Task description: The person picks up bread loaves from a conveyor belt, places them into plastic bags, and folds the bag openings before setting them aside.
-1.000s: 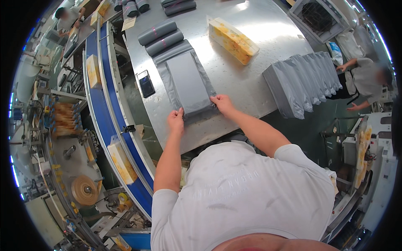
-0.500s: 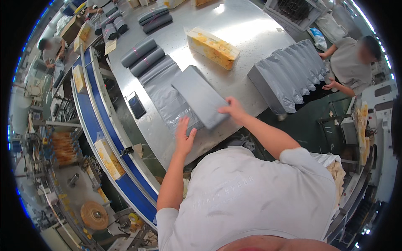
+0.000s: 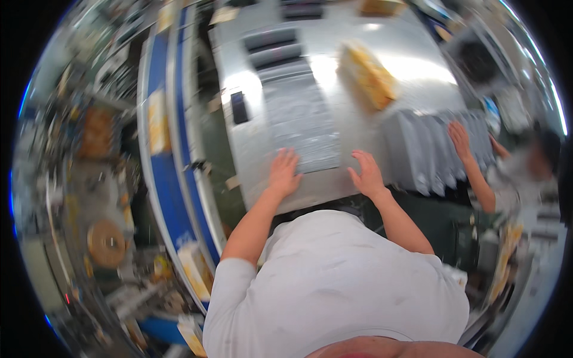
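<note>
My left hand is open, its fingers at the lower left edge of a flat stack of grey plastic bags; whether it presses on them I cannot tell. My right hand is open and empty, just right of the stack's near corner. At the far end of the bags lie dark grey rolls. To the right stands a row of grey wrapped blocks, with loose, crinkled ends toward the near side. Motion blurs the picture.
The metal table carries a phone at left and a yellow-and-white package farther back. Left of it runs a blue conveyor with similar packages. A co-worker's hand reaches over the wrapped row at right.
The grey wrapped block has left my right hand and no longer lies over the bags. Both hands are now at the bags' near end. My view has turned; the co-worker's hand moved over the row.
</note>
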`<state>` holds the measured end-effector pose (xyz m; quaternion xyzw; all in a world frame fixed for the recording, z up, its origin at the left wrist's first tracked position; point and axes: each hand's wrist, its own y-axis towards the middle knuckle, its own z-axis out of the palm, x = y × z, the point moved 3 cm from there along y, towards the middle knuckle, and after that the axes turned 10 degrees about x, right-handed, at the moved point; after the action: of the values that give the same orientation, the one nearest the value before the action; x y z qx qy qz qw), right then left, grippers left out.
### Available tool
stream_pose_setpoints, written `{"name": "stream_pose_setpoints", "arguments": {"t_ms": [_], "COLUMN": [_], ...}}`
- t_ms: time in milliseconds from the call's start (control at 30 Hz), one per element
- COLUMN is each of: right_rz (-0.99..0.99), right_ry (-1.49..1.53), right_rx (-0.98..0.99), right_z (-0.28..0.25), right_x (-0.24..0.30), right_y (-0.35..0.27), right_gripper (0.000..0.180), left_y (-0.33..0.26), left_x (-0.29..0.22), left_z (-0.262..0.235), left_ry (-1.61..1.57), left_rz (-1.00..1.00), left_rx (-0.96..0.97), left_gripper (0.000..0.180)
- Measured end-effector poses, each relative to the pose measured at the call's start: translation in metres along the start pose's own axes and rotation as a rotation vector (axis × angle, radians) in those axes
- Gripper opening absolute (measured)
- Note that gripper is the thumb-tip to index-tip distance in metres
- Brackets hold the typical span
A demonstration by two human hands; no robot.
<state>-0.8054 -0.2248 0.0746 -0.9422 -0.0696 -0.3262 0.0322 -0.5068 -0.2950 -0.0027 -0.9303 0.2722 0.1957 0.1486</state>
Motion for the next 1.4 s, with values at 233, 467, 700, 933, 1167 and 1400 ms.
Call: {"name": "stream_pose_setpoints", "arguments": {"t_ms": [233, 467, 700, 933, 1167, 1400], "right_rz": [-0.082, -0.151, -0.053, -0.136, -0.093, -0.252], "right_ry": [-0.368, -0.272, -0.252, -0.184, -0.045, -0.198], "right_rx": [0.251, 0.397, 0.370, 0.470, 0.409, -0.296], "right_z": [0.111, 0.115, 0.100, 0.104, 0.084, 0.011], "right_x": [0.065, 0.062, 0.031, 0.046, 0.019, 0.042], "right_y": [0.072, 0.076, 0.076, 0.087, 0.073, 0.170], "right_gripper": [0.060, 0.063, 0.063, 0.063, 0.061, 0.054], "left_y": [-0.135, -0.409, -0.331, -0.340, -0.242, -0.056], "left_x": [0.102, 0.302, 0.313, 0.349, 0.259, 0.064], "left_z": [-0.038, -0.033, -0.059, -0.078, -0.159, -0.055], "left_ry": [0.037, -0.236, -0.133, -0.019, -0.814, -1.449], "left_rz": [-0.290, -1.617, -1.487, -1.388, -0.541, -0.332], "left_rx": [-0.446, -0.083, 0.082, -0.463, -0.833, -0.331], "left_gripper": [0.062, 0.112, 0.125, 0.103, 0.075, 0.064]}}
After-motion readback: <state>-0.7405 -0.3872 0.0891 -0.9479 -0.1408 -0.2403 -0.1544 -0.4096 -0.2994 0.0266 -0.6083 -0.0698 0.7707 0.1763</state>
